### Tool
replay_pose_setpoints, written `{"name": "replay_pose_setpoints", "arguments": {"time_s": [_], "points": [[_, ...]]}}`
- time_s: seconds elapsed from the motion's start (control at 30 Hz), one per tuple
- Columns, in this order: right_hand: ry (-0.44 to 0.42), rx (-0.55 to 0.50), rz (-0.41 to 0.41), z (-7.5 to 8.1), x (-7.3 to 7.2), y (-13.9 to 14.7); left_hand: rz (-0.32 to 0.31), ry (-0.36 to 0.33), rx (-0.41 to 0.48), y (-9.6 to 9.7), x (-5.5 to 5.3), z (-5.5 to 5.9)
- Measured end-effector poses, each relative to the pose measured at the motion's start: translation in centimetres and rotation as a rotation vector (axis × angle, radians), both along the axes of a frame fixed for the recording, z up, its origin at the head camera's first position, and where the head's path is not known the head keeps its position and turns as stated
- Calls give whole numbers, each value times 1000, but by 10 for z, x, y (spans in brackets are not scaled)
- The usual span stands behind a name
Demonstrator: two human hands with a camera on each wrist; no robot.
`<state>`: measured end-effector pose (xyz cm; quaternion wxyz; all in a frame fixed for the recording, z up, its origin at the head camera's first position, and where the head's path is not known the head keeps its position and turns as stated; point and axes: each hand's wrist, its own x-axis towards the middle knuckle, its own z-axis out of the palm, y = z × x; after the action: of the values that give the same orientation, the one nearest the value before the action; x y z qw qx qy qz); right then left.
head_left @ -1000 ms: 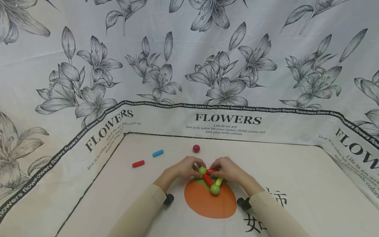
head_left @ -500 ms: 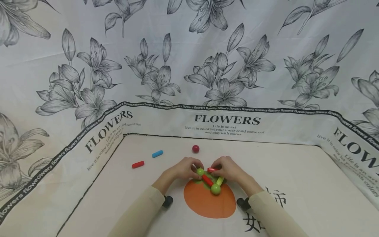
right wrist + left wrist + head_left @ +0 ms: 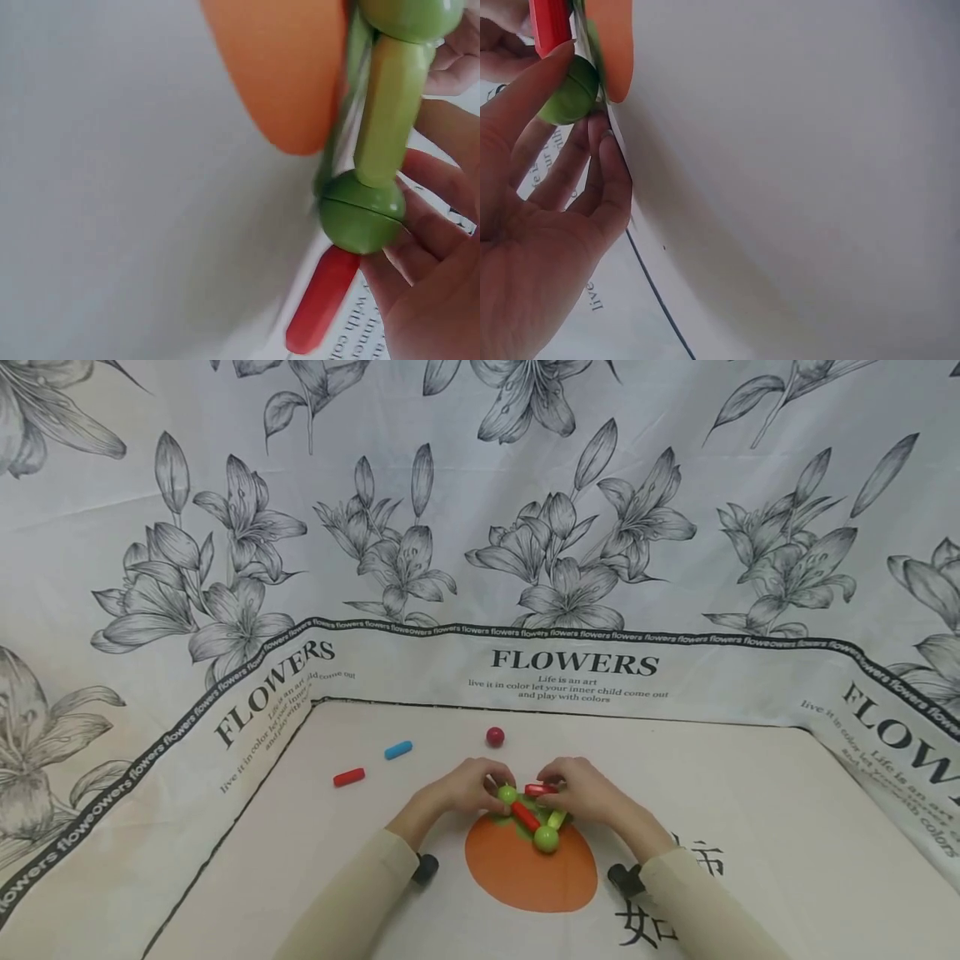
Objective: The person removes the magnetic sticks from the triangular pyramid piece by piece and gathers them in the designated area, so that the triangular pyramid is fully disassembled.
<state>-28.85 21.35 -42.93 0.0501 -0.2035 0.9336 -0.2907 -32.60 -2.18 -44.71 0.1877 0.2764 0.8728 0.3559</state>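
Observation:
Both hands work on a joined figure of balls and sticks, above the persimmon print. My left hand (image 3: 471, 785) pinches a glossy green ball (image 3: 574, 94) between thumb and fingers. A red stick (image 3: 526, 817) runs from that ball to a nearer green ball (image 3: 547, 838). From there a yellow-green stick (image 3: 390, 112) leads to another green ball (image 3: 362, 212), which my right hand (image 3: 583, 789) holds with its fingers; the hand covers this ball in the head view. Out of it sticks a second red stick (image 3: 322, 300), its far end apart from the left hand's ball.
A dark red ball (image 3: 495, 737) lies beyond the hands. To the left lie a blue stick (image 3: 398, 750) and a loose red stick (image 3: 348, 777). The pale cloth (image 3: 750, 793) bears an orange persimmon print (image 3: 531, 868), and a flowered curtain (image 3: 570, 568) stands behind.
The second red stick's end was against the left hand's ball a second ago; now a small gap parts them. The ball in the left hand has shifted slightly left.

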Motion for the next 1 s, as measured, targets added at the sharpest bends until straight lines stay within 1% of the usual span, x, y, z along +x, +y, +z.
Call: {"name": "replay_pose_setpoints", "arguments": {"time_s": [0.17,0.33,0.43,0.6,0.7,0.83,1.0], "points": [[69,10,-24,8,9,3,7,11,-17,2,-1,0],[81,25,-10,13,16,-2,20,14,-22,1,-2,-1],[86,19,16,12,21,-7,23,8,-18,1,-1,-1],[62,-13,58,7,25,-14,22,-9,5,0,1,0],[56,-2,78,5,27,-18,14,-13,15,-1,0,0],[59,19,89,3,27,-22,8,-15,23,-1,-2,-2],[46,23,84,0,29,-26,14,-25,27,-2,-3,-4]]}}
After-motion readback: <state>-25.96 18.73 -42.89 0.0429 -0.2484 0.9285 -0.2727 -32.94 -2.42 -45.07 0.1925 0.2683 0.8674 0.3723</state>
